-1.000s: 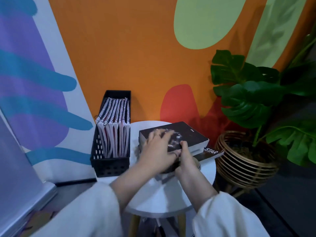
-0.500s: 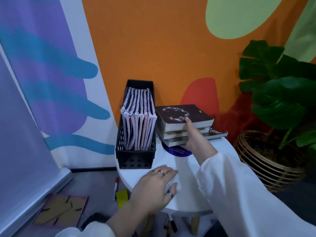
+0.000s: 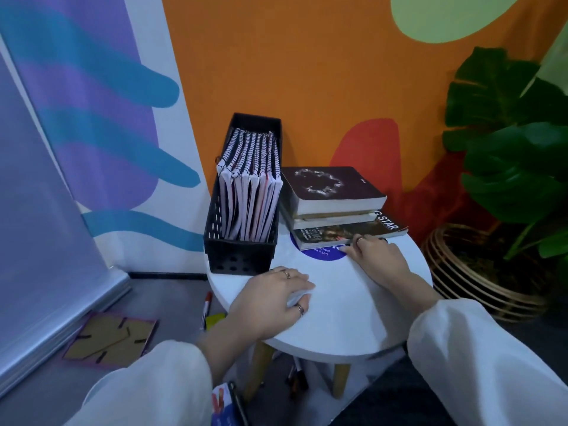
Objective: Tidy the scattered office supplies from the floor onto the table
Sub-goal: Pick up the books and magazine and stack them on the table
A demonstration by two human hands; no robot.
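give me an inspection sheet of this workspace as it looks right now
Surface: round white table, blue sticker partly under the books.
Job's things: book stack and black basket of spiral notebooks on the table; red marker, yellow pad, cardboard frame back on the floor.
Clutter: markers under the table.
Hands: left hand rests on the table; right hand touches the lowest book.
Cables: nothing seen.
Surroundings: painted wall, potted plant.

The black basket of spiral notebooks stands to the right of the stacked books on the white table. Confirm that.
Not right. In the head view the black basket of spiral notebooks stands to the left of the stacked books, not the right. Both do sit on the white table.
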